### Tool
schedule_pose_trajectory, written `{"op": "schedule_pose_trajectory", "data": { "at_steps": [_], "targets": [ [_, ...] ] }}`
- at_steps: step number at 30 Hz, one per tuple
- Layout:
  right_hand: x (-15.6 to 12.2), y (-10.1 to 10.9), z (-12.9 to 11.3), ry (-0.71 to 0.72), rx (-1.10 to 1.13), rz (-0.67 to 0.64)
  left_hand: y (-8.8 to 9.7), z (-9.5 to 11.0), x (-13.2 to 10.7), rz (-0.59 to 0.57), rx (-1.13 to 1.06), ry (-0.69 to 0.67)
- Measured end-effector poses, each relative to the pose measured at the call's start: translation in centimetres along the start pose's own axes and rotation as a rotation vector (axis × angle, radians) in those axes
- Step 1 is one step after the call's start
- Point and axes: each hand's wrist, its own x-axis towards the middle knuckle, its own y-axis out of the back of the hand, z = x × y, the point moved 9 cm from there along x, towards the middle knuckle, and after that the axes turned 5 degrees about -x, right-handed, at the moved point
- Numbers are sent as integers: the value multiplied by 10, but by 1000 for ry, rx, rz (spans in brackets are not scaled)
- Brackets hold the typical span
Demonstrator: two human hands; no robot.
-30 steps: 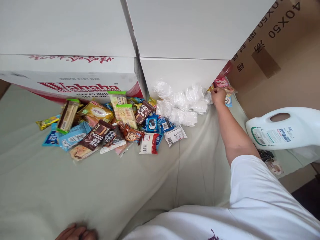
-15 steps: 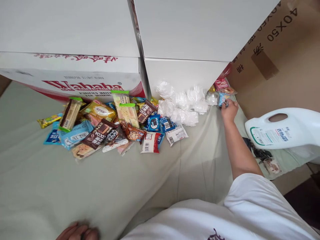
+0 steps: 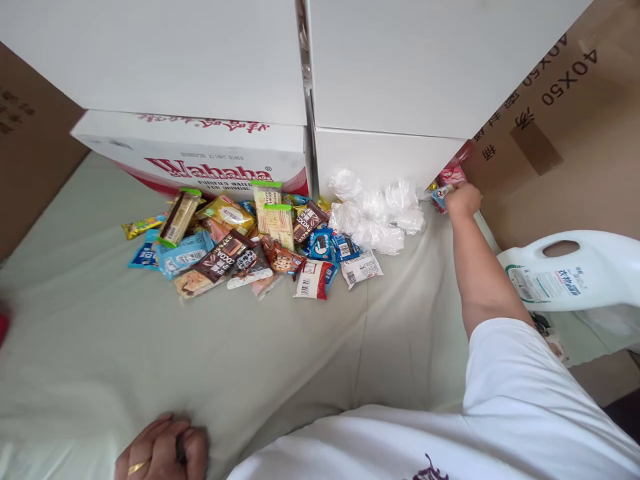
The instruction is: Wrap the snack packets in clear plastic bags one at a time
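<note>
My right hand (image 3: 465, 200) reaches to the far right end of the snacks, its fingers closed on the edge of a small light-blue snack packet (image 3: 440, 198). A pink packet (image 3: 453, 175) lies just behind it, partly hidden. Left of that sit several crumpled clear plastic bundles (image 3: 373, 208). Farther left is a heap of wrapped snacks: a brown cocoa packet (image 3: 223, 257), green-topped wafer packs (image 3: 279, 225) and a red-and-white sachet (image 3: 313, 279). Low in the view, my left hand (image 3: 163, 450) rests curled on the sheet, a gold ring on one finger; what it may hold is hidden.
White cartons, one a printed water box (image 3: 210, 157), stand behind the snacks. A brown cardboard wall (image 3: 560, 113) rises at the right, another (image 3: 35, 147) at the left. A white detergent bottle (image 3: 575, 270) lies beside my right arm on the pale green sheet (image 3: 280, 353).
The view has shifted, so the snacks and boxes appear farther right. The light-blue packet now shows more beside my right fingers. My left hand shows more fully.
</note>
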Motion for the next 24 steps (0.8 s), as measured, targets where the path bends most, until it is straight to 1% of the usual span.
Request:
{"op": "schedule_pose_trajectory", "data": {
  "at_steps": [1,2,4,5,7,9,10,12,13,14,15,16,17,18,19,20,22,24],
  "targets": [
    [-3,5,-9,57,-69,59,0,0,0,-2,-9,5],
    [-6,5,-18,123,-119,89,0,-1,1,1,-16,5],
    [-16,-8,-33,220,-203,59,1,-1,0,15,-18,-4],
    [-22,-16,-36,222,-233,28,2,-1,0,22,-13,-9],
    [-36,-28,-35,175,-267,-4,1,-1,0,19,-5,-4],
    [-56,-29,-35,153,-292,26,-1,-3,-3,15,-12,21],
    [-68,-23,-34,154,-278,79,-2,-5,-4,19,-21,38],
    [-101,-3,-27,140,-187,226,-1,-8,-8,42,-56,66],
    [-121,10,-20,122,-93,301,0,-9,-9,59,-85,75],
    [-143,20,-11,94,36,349,2,-10,-9,77,-126,88],
    [-166,25,-2,66,200,343,5,-12,-8,94,-177,114],
    [-191,24,7,22,395,291,8,-13,-5,116,-233,154],
    [-217,18,13,-46,603,204,11,-13,1,131,-292,209],
    [-245,5,14,-117,795,77,13,-13,9,128,-363,276],
    [-276,-9,9,-182,953,-61,13,-9,20,115,-438,345],
    [-307,-25,-2,-240,1064,-205,5,1,34,24,-554,388],
    [-368,-54,-33,-316,1166,-489,-26,32,58,-270,-903,518],
    [-419,-80,-68,-329,1159,-729,-59,73,70,-551,-1324,748]
  ]
}}
